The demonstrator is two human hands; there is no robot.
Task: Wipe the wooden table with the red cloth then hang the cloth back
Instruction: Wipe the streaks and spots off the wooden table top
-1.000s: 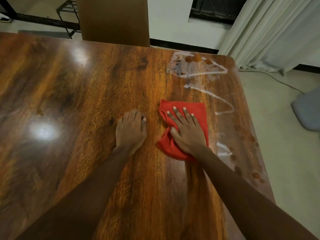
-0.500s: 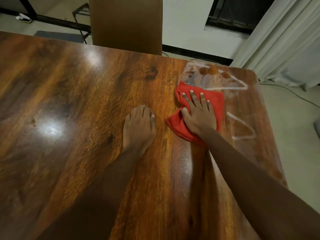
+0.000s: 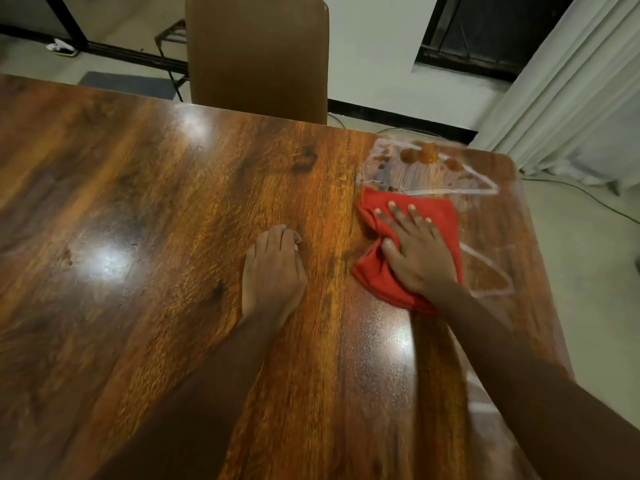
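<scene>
A glossy wooden table (image 3: 166, 216) fills most of the view. The red cloth (image 3: 375, 282) lies bunched on its right half. My right hand (image 3: 417, 252) presses flat on the cloth with fingers spread, pointing toward the far edge. My left hand (image 3: 272, 271) rests palm down on the bare wood to the left of the cloth, fingers slightly curled, holding nothing. A wet smeared patch (image 3: 426, 171) with streaks sits just beyond the cloth near the far right corner.
A brown chair back (image 3: 256, 53) stands against the table's far edge. White curtains (image 3: 571, 95) hang at the right, with a cable on the floor below. A dark window (image 3: 485, 29) is in the back wall. The table's right edge (image 3: 540, 271) drops to pale floor.
My right hand has pushed the red cloth away from me toward the wet patch at the far right corner. The left hand has stayed planted on the wood.
</scene>
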